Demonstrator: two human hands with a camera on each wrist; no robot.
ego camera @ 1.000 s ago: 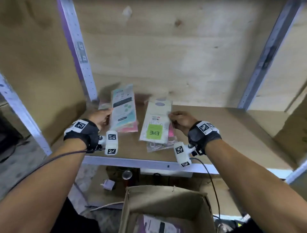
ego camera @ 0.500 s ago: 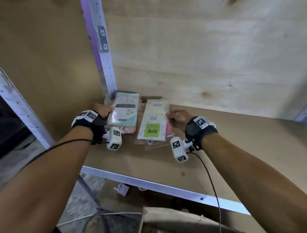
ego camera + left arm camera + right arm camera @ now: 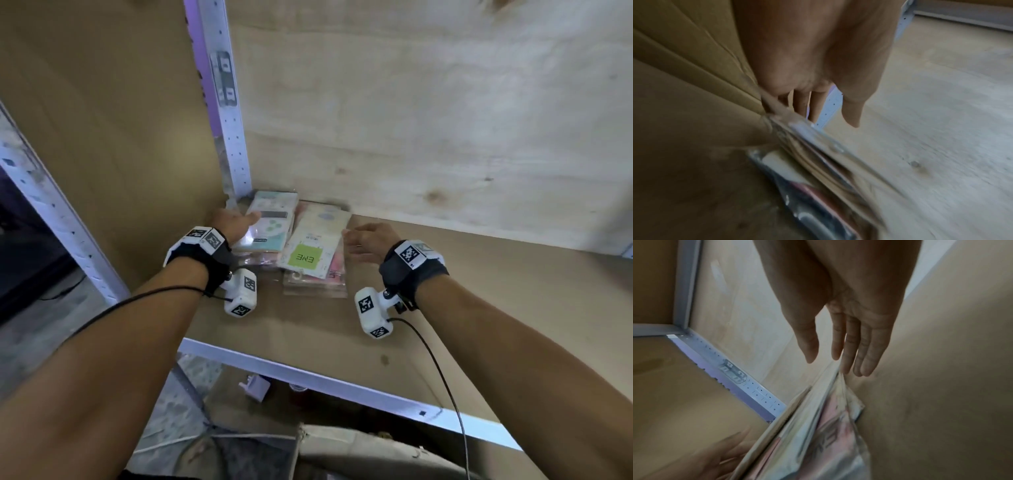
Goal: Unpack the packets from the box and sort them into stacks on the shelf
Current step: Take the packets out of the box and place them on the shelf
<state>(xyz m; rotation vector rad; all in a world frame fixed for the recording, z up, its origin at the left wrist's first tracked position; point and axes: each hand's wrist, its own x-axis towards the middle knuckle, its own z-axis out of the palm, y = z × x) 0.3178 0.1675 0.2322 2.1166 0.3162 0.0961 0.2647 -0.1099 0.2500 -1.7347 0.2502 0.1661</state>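
Two stacks of packets lie side by side in the back left corner of the shelf (image 3: pixel 445 274). The left stack (image 3: pixel 274 226) has a mint packet on top. The right stack (image 3: pixel 315 246) is topped by a cream packet with a green label. My left hand (image 3: pixel 239 221) rests with straight fingers on the left stack's left side; in the left wrist view this hand (image 3: pixel 813 104) reaches along the stack's edge (image 3: pixel 818 162). Flat and open, my right hand (image 3: pixel 363 236) is at the right stack's right edge. In the right wrist view its fingertips (image 3: pixel 859 369) touch that stack (image 3: pixel 828 426).
A grey metal upright (image 3: pixel 229 137) stands right behind the left stack, with a brown side panel to its left. The plywood back wall (image 3: pixel 445 137) closes the shelf. The cardboard box's top edge (image 3: pixel 359 448) shows below the shelf's metal front rail (image 3: pixel 308 373).
Both stacks now sit deeper in the back corner. My right hand has let go of the cream packet's edge and straightened its fingers. My left hand lies further over the mint packet.
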